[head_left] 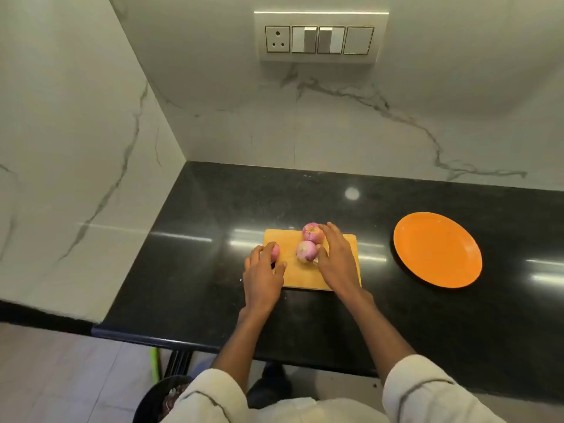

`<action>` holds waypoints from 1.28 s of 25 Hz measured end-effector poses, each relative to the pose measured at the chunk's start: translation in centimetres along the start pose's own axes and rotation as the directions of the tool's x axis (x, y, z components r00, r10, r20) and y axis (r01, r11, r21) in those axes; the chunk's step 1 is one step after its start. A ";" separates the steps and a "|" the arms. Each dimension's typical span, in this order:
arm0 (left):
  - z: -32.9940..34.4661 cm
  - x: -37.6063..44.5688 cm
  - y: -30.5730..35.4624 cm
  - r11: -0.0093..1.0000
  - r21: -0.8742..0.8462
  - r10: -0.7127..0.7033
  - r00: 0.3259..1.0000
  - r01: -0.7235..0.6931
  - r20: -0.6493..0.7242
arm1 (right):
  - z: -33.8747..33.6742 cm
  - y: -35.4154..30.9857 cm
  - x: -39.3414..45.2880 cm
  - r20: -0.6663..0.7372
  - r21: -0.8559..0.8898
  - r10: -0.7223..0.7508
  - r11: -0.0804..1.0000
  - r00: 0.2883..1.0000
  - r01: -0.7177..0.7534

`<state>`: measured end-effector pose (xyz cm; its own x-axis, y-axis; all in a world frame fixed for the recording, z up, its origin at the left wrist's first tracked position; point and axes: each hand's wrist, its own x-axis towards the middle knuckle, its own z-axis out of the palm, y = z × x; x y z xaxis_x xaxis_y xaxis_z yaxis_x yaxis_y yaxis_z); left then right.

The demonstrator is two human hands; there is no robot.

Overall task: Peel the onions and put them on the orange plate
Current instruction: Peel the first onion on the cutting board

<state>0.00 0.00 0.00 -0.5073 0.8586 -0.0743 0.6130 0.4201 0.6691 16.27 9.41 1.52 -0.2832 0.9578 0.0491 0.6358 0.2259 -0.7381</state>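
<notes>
Three pink-skinned onions lie on a wooden cutting board on the black counter. My left hand curls round the left onion at the board's left edge. The middle onion and the far onion sit side by side, and my right hand lies against their right sides, fingers extended over the far one and thumb touching the middle one. The orange plate stands bare to the right of the board.
The black counter meets white marble walls at the back and left. A switch panel hangs on the back wall. Below the counter's front edge stands a dark bin holding scraps, next to a green stick.
</notes>
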 end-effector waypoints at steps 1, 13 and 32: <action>-0.1 0.6 -0.1 0.997 0.081 0.018 0.999 -0.021 0.032 | 0.4 0.2 1.1 0.027 -0.015 0.008 1.000 1.000 -0.007; 1.3 3.0 0.0 0.884 0.316 0.269 0.927 -0.345 0.262 | 2.9 1.4 4.0 0.063 0.220 0.300 0.926 0.952 -0.306; 5.1 4.3 1.6 0.922 0.163 0.307 0.920 -0.351 0.245 | -3.0 7.9 3.4 0.186 0.098 0.099 0.988 0.977 -0.119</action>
<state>1.93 5.90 -3.03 -0.1302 0.9905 -0.0442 0.8421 0.1340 0.5224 22.51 15.03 -2.09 -0.3477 0.9255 -0.1504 0.5912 0.0919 -0.8013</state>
